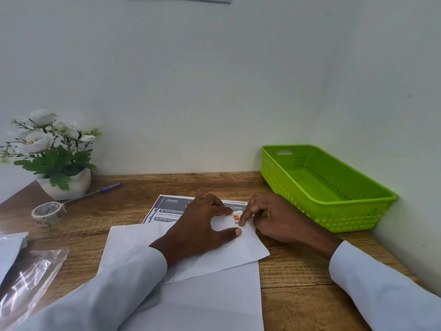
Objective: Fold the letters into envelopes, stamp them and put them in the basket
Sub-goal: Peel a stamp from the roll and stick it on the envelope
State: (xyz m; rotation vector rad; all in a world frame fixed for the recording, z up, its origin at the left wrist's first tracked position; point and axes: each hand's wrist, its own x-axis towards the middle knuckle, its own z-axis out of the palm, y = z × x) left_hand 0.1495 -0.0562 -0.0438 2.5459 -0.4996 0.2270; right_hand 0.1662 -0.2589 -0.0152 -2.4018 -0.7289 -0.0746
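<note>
A white envelope (241, 249) lies tilted on the wooden desk, on top of a larger white sheet (210, 299). Near its upper right corner sits a small red and white stamp (236, 216). My left hand (202, 228) rests flat on the envelope, thumb and forefinger spread either side of the stamp. My right hand (272, 218) presses its forefinger tip on the stamp's lower edge, the other fingers curled. The green plastic basket (358, 220) stands at the right against the wall, and its visible floor is bare.
A printed instruction sheet (167, 211) lies partly under the envelope. A roll of patterned tape (49, 213), a blue pen (100, 191) and a potted white flower (55, 154) stand at the back left. Clear plastic wrapping (26, 280) and more white paper (9, 249) lie at the left edge.
</note>
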